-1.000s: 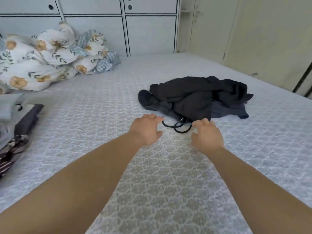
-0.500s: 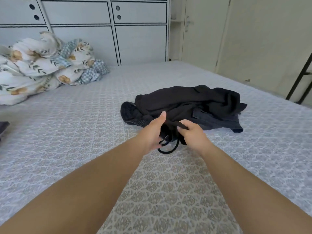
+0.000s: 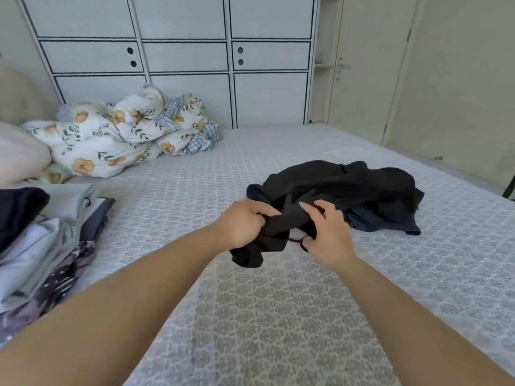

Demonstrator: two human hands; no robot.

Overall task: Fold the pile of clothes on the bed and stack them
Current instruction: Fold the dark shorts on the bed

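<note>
Black garment, thin-strapped: bunched, held above the bed just before the dark pile. Left hand fisted on cloth; right hand pinching strap. Risk: strap tangles, spoiling the fold.

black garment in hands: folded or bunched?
Bunched: the black garment hangs crumpled between the left hand and right hand, no flat folds.
</note>
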